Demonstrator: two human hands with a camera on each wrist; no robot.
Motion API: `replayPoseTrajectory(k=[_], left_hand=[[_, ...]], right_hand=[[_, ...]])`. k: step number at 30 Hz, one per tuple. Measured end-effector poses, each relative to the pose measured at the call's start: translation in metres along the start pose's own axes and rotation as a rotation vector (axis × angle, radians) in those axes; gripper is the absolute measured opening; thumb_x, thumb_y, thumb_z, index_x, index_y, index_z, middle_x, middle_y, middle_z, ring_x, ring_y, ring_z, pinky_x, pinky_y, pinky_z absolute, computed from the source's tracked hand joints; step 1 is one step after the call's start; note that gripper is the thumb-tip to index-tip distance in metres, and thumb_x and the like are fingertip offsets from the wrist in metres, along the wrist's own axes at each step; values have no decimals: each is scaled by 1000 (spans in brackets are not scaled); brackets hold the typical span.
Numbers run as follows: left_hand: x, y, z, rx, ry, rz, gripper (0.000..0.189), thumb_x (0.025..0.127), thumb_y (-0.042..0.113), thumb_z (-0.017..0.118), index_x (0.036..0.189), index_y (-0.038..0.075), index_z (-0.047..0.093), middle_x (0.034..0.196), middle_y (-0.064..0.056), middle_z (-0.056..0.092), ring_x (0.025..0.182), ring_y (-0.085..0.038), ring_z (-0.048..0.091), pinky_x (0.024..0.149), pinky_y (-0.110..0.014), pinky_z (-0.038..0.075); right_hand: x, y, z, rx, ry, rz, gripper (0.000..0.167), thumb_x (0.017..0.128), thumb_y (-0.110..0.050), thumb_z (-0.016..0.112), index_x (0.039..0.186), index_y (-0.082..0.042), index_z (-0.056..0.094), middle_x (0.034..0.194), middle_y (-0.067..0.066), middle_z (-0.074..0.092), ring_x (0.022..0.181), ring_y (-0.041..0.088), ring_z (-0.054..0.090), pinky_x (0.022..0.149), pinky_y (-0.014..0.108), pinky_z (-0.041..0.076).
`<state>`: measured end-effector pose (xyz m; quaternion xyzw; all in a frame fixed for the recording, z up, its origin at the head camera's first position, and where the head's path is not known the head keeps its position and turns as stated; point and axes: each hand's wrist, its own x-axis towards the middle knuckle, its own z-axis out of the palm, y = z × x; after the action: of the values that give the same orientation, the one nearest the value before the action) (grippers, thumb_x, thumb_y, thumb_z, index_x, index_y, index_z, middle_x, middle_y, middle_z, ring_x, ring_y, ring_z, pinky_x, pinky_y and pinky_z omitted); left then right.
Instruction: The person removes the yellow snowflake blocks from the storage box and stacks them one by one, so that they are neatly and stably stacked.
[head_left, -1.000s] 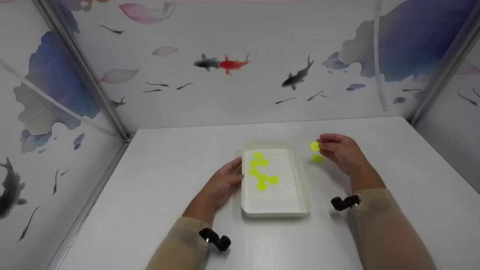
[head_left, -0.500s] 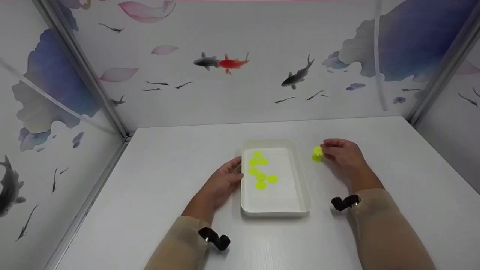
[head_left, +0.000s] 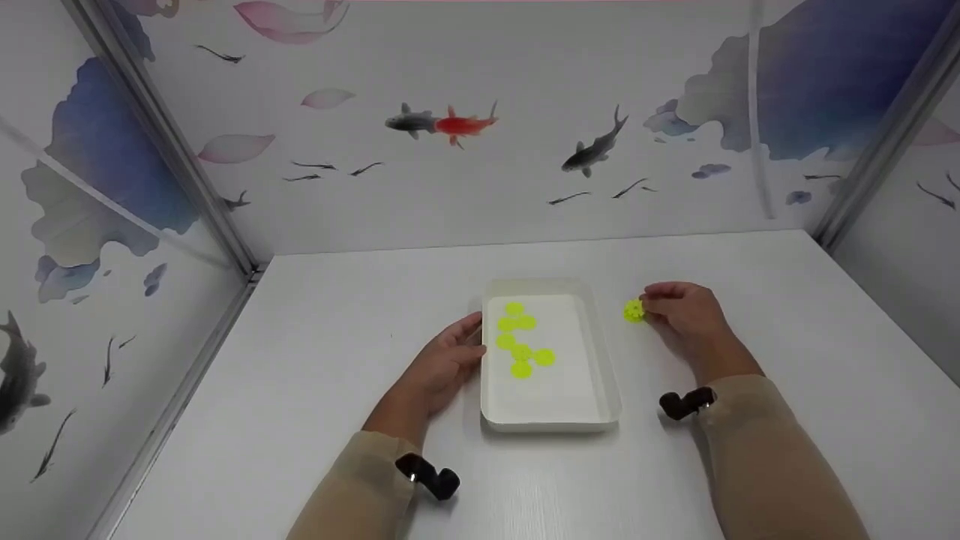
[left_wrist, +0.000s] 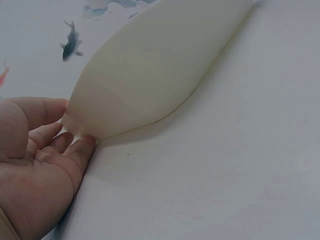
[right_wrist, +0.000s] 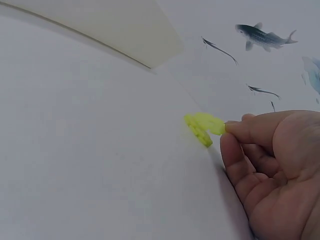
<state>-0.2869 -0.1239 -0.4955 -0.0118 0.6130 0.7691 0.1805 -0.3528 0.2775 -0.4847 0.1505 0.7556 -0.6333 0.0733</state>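
Note:
My right hand (head_left: 690, 315) pinches a yellow snowflake disc (right_wrist: 210, 123), a small notched plastic piece, between thumb and fingertips. In the right wrist view it lies tilted against another yellow disc piece (right_wrist: 198, 132) on the table; whether they interlock, I cannot tell. Left of that hand stands a shallow white tray (head_left: 555, 405). Several yellow discs (head_left: 521, 352) lie flat inside it, toward its left side. My left hand (head_left: 446, 364) touches the tray's left outer wall, thumb near the rim. The left wrist view shows its fingertips against that wall (left_wrist: 135, 70).
The white table (head_left: 322, 375) runs around the tray on every side. Behind it rises a panel (head_left: 480, 202) painted with fish and petals, with side panels left and right. Each sleeve carries a small black wrist camera (head_left: 427, 476).
My right hand has lowered its yellow disc slightly toward me, onto the disc piece lying on the table. My left hand and the tray stay in place.

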Motion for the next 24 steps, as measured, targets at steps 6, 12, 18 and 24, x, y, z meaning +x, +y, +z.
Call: replayPoseTrajectory(k=[6, 12, 18, 24], left_hand=[[0, 1, 1, 7, -3, -1, 73, 102, 0, 61, 168, 18, 36, 177, 1, 33, 166, -20, 29, 134, -41, 32], [-1, 1, 0, 10, 8, -14, 74, 101, 1, 63, 167, 19, 37, 177, 3, 33, 166, -19, 29, 134, -41, 32], [-1, 1, 0, 3, 1, -6, 74, 101, 0, 62, 168, 18, 36, 177, 2, 34, 165, -18, 29, 134, -41, 31], [-1, 2, 1, -1, -3, -2, 75, 101, -2, 61, 169, 16, 34, 177, 1, 32, 166, -19, 29, 134, -40, 31]], right_hand=[[-3, -4, 4, -24, 21, 15, 40, 103, -18, 72, 141, -11, 63, 150, 13, 57, 138, 29, 57, 117, 35, 53], [-6, -4, 6, -53, 38, 8, 40, 103, -19, 73, 141, -11, 64, 150, 14, 56, 138, 31, 56, 118, 38, 53], [-6, -3, 6, -100, 48, 1, 39, 102, -20, 73, 139, -10, 64, 148, 14, 57, 138, 31, 56, 118, 39, 53], [-6, -4, 6, -165, 67, 3, 40, 103, -22, 72, 140, -10, 64, 148, 15, 58, 138, 31, 57, 120, 40, 52]])
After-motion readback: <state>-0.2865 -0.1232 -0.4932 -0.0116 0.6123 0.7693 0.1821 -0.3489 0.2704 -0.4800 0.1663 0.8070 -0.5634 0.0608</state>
